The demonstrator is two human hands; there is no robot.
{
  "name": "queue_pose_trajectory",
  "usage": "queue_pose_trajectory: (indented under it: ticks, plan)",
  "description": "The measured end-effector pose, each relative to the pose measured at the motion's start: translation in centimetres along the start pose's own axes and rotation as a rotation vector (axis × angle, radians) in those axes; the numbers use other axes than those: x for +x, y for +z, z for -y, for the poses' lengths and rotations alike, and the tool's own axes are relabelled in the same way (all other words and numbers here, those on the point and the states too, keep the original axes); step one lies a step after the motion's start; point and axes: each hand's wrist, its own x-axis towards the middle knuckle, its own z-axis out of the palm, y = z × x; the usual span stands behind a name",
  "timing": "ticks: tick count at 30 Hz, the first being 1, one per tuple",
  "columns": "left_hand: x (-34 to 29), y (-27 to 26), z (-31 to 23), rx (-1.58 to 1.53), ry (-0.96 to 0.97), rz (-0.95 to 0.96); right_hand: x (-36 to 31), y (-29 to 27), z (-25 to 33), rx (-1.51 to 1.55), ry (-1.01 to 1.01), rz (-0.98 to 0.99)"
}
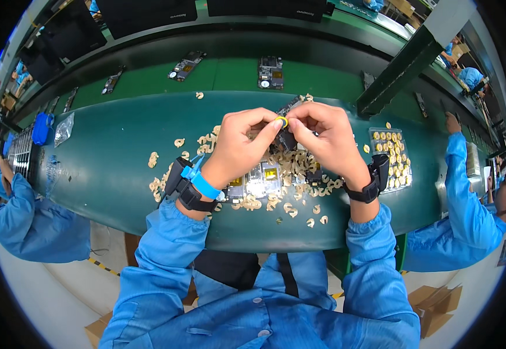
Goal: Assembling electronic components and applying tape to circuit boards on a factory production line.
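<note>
My left hand [242, 138] and my right hand [327, 135] meet over the middle of the green worktop [107, 145]. Between the fingertips of both is a small yellow-rimmed disc [282, 121], pinched from either side. Just behind it lies a dark circuit board [287, 139], partly covered by my hands. Below, more circuit boards [264, 179] lie flat among many loose beige paper-like scraps [294, 166]. Right of my right wrist stands a clear tray [374, 131] with rows of round yellow discs. Black bands circle both wrists, with a blue strap on the left one.
Beyond the worktop runs a green conveyor [224, 72] carrying spaced circuit boards [271, 72]. A green post [401, 70] rises at its right. A blue object [42, 128] and a clear plastic bag [64, 129] lie far left. Co-workers in blue sit on both sides.
</note>
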Motion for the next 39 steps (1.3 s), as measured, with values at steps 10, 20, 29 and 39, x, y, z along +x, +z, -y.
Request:
queue_pose_trajectory:
  ticks: [10, 20, 29, 39]
  plan:
    - [-0.3, 0.8, 0.5, -0.071, -0.106, -0.087, -0.8, 2.1, -0.9, 0.146, 0.09, -0.16]
    - [-0.1, 1.0, 0.6, -0.105, -0.063, -0.054, -0.7, 2.5, -0.3, 0.157, 0.076, -0.21]
    - [0.3, 0.4, 0.2, -0.272, -0.144, -0.05, -0.5, -2.6, -0.5, -0.029, 0.249, -0.032]
    - [0.2, 0.6, 0.5, -0.395, -0.162, 0.006, -0.1, -0.8, 0.5, -0.308, -0.354, -0.223]
